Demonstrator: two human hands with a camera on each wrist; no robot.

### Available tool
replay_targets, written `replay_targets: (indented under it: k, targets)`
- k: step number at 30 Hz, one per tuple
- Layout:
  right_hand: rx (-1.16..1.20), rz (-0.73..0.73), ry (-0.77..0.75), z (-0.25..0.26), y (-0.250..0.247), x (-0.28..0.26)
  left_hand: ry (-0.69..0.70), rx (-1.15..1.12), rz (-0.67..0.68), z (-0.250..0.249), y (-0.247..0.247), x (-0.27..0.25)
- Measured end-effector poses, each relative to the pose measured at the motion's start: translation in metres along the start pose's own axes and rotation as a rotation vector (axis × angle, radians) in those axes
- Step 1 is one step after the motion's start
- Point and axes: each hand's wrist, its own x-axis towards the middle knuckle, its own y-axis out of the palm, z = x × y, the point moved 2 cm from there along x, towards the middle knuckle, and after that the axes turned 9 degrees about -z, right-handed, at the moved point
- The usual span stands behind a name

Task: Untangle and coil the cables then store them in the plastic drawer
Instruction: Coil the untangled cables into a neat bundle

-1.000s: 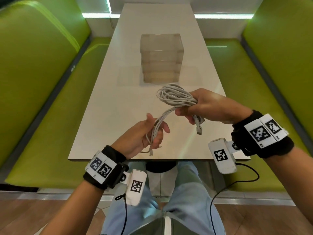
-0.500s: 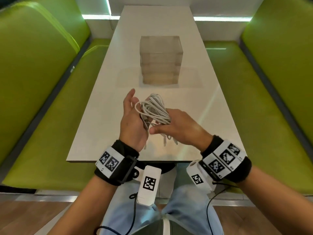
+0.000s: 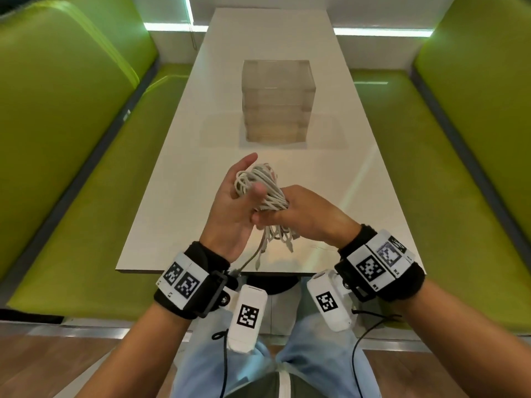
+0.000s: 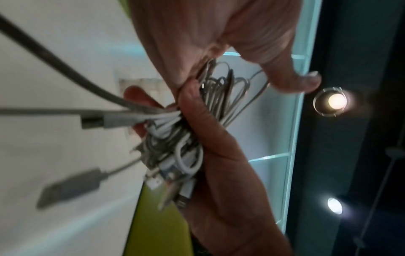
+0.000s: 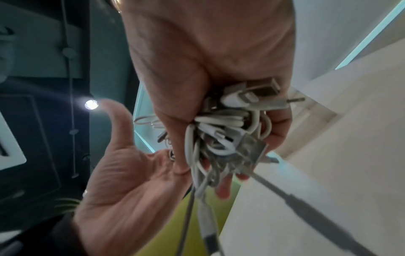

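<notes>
A bundle of white cables (image 3: 260, 183) is held above the near half of the white table (image 3: 172, 168). My right hand (image 3: 298, 214) grips the bundle around its middle, and several plug ends (image 3: 277, 239) hang below the fist. My left hand (image 3: 249, 176) stands upright against the bundle's left side, fingers straight, thumb lying across the loops. The right wrist view shows the cables (image 5: 223, 135) packed in my right hand's fist (image 5: 208, 60) and the open left palm (image 5: 122, 173) beside it. In the left wrist view the bundle (image 4: 175, 138) is blurred. The clear plastic drawer unit (image 3: 277, 101) stands mid-table, drawers shut.
Green padded benches (image 3: 71, 139) (image 3: 445, 168) run along both long sides of the table. The table's near edge (image 3: 258, 272) lies just under my wrists. My knees in light jeans (image 3: 258, 369) are below it.
My right hand carried the bundle left and nearer to me. My left hand let go of the hanging strands, rose upright and now lies open against the coil with its thumb across it.
</notes>
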Motion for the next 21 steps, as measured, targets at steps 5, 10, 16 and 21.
replay_targets:
  k: [5,10,16,21]
  targets:
    - [-0.122,0.046,-0.069,-0.002,0.008,0.0,0.039,0.1,-0.131,-0.002,0.001,0.001]
    - [0.069,0.107,-0.081,-0.009,0.007,0.001,0.029,0.083,-0.109,-0.005,0.007,-0.003]
    - [0.212,0.164,-0.086,-0.009,0.004,-0.002,0.039,0.058,-0.084,-0.008,0.013,-0.005]
    - [0.193,0.108,-0.079,-0.014,0.004,0.0,0.066,0.088,-0.067,-0.001,0.014,-0.003]
